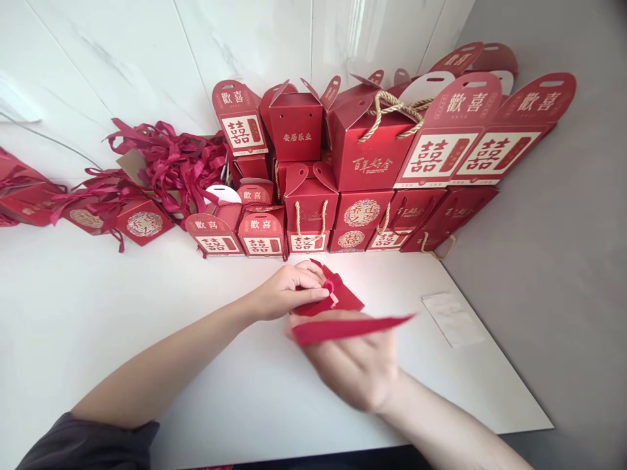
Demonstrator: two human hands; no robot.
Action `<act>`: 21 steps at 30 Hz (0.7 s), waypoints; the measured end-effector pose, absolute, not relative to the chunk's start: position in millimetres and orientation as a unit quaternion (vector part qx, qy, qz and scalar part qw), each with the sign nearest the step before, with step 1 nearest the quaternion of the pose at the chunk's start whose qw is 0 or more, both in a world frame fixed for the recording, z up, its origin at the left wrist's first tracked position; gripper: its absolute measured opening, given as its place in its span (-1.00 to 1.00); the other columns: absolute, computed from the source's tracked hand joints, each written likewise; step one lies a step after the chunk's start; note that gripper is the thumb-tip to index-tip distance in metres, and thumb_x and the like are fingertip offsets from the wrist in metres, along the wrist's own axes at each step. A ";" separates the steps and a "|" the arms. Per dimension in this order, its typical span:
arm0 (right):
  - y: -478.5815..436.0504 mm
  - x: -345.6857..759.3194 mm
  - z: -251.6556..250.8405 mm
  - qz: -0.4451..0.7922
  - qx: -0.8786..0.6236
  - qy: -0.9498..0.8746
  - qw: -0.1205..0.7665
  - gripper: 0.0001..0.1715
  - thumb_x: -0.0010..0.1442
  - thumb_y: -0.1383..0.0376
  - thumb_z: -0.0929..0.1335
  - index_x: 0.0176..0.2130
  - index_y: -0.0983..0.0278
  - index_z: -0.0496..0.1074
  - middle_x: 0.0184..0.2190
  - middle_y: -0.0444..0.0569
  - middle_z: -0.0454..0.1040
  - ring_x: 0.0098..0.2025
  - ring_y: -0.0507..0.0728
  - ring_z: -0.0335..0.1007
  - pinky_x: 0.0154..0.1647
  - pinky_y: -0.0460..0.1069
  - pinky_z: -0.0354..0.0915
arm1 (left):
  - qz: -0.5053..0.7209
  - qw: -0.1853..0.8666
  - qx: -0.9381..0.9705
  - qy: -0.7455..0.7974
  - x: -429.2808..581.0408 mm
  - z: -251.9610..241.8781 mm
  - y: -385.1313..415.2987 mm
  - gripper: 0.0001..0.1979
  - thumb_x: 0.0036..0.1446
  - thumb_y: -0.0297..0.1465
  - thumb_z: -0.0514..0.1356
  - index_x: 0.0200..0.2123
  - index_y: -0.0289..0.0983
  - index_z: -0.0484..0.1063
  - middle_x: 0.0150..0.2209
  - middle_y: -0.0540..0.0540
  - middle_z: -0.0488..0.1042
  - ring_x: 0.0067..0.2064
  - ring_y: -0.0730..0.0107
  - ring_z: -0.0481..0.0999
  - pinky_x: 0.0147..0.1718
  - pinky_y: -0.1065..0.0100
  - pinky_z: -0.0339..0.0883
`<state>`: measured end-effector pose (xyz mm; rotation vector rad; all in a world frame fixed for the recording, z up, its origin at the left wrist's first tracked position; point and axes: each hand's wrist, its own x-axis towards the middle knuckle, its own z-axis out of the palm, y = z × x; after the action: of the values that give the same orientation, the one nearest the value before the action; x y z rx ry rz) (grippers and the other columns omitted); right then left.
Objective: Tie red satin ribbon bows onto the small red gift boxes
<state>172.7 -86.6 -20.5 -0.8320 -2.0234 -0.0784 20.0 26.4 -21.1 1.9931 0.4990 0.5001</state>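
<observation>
A small red gift box (pixel 349 297) with a ribbon on its top lies on the white table in front of me. My left hand (pixel 304 287) is closed around its left side, the thumb pressing near the ribbon loop (pixel 332 284). Closer to me, my right hand (pixel 350 359) is closed and grips a crimson ribbon (pixel 350 328). The ribbon's free end stretches to the right across the back of that hand, slightly blurred. Part of the box is hidden behind both hands.
Stacked red boxes (pixel 365 166), some with rope handles, line the back of the white table (pixel 235 385). Crimson ribbons (pixel 181 160) lie heaped at the back left, beside ribbon-tied boxes (pixel 144 222). A white paper packet (pixel 453 318) lies on the right, near the grey wall (pixel 553 248).
</observation>
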 end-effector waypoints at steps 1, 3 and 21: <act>-87.1 166.6 -22.2 -0.042 -0.314 -0.837 0.446 -0.77 0.24 0.44 0.34 -0.13 0.23 0.52 -0.36 0.02 0.61 -0.34 0.20 0.53 -0.39 0.07 0.42 | 0.194 0.490 0.824 0.210 19.9 -18.7 26.2 -0.66 0.28 -0.29 0.14 -0.48 -0.28 0.58 -0.45 -0.10 0.51 -0.08 0.25 0.37 0.00 0.26 0.26; -87.3 154.3 -24.9 -0.069 -0.286 -0.855 0.426 -0.79 0.23 0.49 0.31 -0.18 0.31 0.51 -0.40 0.05 0.58 -0.39 0.19 0.50 -0.46 0.05 0.38 | 0.178 0.483 0.829 0.218 19.7 -14.6 26.1 -0.67 0.29 -0.31 0.13 -0.46 -0.28 0.58 -0.39 -0.11 0.54 -0.05 0.25 0.38 0.02 0.24 0.25; -69.7 146.3 -15.4 0.109 -0.224 -0.877 0.412 -0.72 0.34 0.12 0.29 -0.19 0.27 0.45 -0.36 -0.05 0.53 -0.21 0.10 0.46 -0.17 -0.01 0.36 | 0.162 0.408 0.878 0.194 16.3 -2.4 26.1 -0.66 0.09 -0.32 0.31 -0.69 -0.27 0.42 -0.59 -0.02 0.44 -0.25 0.30 0.44 -0.15 0.29 0.32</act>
<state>146.3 -69.7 -15.4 -0.5624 -2.2063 0.2736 16.3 26.1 -2.4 2.2124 0.4887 0.4076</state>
